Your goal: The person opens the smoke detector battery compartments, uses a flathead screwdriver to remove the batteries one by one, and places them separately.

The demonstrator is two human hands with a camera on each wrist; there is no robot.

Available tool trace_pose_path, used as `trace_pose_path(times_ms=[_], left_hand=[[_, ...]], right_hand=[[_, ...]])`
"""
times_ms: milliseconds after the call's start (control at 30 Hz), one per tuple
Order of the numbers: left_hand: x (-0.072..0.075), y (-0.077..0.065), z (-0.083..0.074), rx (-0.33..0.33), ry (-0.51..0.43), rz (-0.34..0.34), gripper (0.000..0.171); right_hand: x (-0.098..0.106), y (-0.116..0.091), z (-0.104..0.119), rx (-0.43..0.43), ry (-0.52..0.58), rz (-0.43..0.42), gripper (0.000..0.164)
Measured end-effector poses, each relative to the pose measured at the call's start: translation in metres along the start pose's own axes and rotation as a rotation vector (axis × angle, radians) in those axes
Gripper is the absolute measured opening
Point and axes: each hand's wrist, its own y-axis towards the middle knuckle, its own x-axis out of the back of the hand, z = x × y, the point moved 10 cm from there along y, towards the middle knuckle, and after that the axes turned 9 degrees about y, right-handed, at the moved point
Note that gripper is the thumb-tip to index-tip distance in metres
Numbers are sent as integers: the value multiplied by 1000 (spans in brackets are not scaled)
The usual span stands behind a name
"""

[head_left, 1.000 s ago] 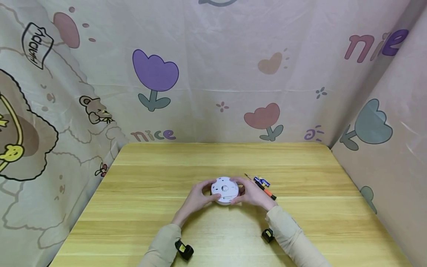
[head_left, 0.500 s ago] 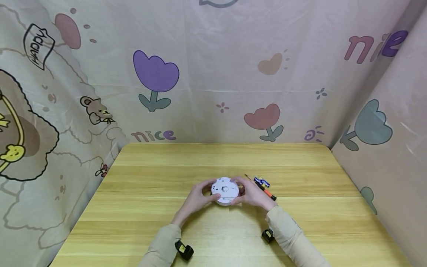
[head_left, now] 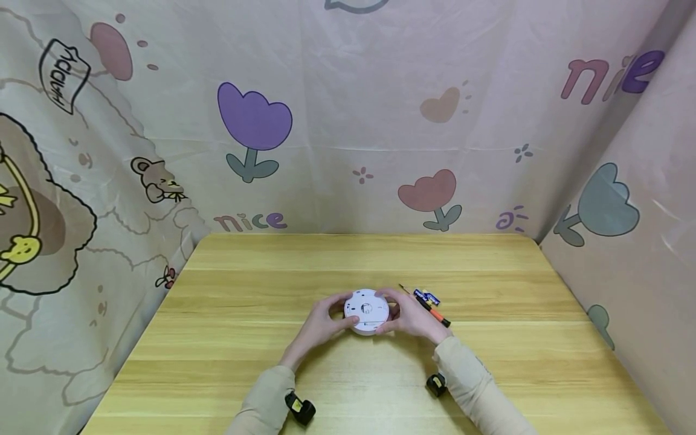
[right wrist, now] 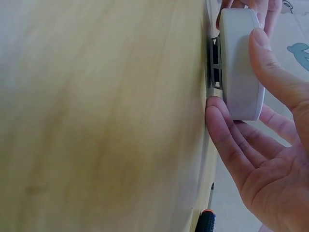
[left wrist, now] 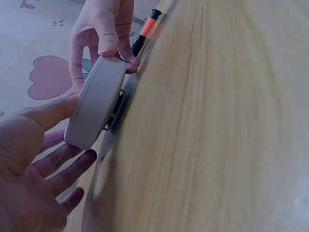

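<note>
Both hands hold a round white smoke detector between them, its flat, slotted back plate with a centre opening facing up. My left hand grips its left side, thumb on the back plate near the front edge. On the right side my right hand grips it the same way, thumb near the front rim. In the left wrist view the detector shows its smooth side wall, and a dark vented part protrudes from its underside. That vented part faces the wooden tabletop, close over it, in the right wrist view.
Right of the right hand lies a screwdriver with a black and orange handle. Two blue batteries lie just behind it on the wooden table. A printed curtain hangs behind the table and along both sides.
</note>
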Motion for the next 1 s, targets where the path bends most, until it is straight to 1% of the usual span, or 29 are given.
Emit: trace_pose_path(times_ms=[300,733,1000], left_hand=[[0,0,1,4,-3,-1,60],[-1,-1,1,-6,-13,-4,60],[-2,-1,2,8,-2,9,61]], right_hand=[[-1,-1,-2,-9,9,-9,81],[-2,-1,1,21,18,-8,81],[-2,-3,2,11,8,-1,81]])
